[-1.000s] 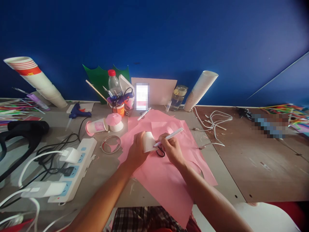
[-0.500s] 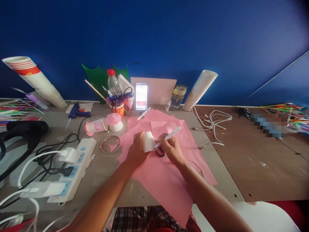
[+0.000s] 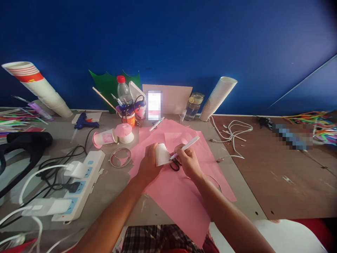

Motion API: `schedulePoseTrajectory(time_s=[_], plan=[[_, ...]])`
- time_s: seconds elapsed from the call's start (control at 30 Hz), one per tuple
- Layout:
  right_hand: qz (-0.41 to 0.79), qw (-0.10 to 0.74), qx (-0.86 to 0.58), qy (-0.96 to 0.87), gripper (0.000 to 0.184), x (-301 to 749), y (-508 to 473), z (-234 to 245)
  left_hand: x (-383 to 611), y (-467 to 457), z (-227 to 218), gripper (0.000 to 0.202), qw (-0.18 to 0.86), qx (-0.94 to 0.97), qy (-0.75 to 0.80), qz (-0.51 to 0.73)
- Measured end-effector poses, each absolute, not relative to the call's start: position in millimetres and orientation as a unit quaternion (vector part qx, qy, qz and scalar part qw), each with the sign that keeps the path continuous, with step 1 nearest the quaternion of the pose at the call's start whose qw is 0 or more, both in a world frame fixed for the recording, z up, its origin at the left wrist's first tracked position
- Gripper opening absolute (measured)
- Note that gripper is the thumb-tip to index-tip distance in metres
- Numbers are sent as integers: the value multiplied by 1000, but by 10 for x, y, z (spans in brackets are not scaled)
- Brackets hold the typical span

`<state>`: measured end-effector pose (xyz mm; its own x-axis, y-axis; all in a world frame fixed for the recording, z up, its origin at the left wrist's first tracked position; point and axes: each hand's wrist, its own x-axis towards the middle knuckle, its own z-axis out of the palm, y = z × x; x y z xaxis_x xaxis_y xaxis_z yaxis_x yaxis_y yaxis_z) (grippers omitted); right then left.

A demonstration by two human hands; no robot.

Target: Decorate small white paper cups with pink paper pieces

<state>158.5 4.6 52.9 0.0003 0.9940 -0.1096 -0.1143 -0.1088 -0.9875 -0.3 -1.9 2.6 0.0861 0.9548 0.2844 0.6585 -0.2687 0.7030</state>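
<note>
- White paper cup (image 3: 162,154) held sideways over the pink paper sheet (image 3: 175,193) on the worktop (image 3: 113,182), left hand (image 3: 147,166) fingers curled round it
- A white pen (image 3: 187,145) is pinched in the right hand (image 3: 188,163) fingers, tip at the cup's side
- Black scissors (image 3: 174,166) just beneath

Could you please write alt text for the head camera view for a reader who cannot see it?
The left hand holds a white paper cup over a pink sheet while the right hand holds a white pen against it.
</note>
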Motion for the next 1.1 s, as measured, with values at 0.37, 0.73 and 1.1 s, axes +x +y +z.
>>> schedulePoseTrajectory(time_s=[0.37, 0.73, 1.1], plan=[[542, 504, -493, -458, 18, 1595, 55, 489, -3, -22, 31, 70, 215, 705, 568, 367], [556, 484, -482, -474, 20, 1601, 38, 490, -11, -17, 24, 65, 209, 711, 564, 364], [551, 502, -501, -439, 17, 1578, 63, 532, -12, -20, 33, 65, 204, 711, 569, 359]])
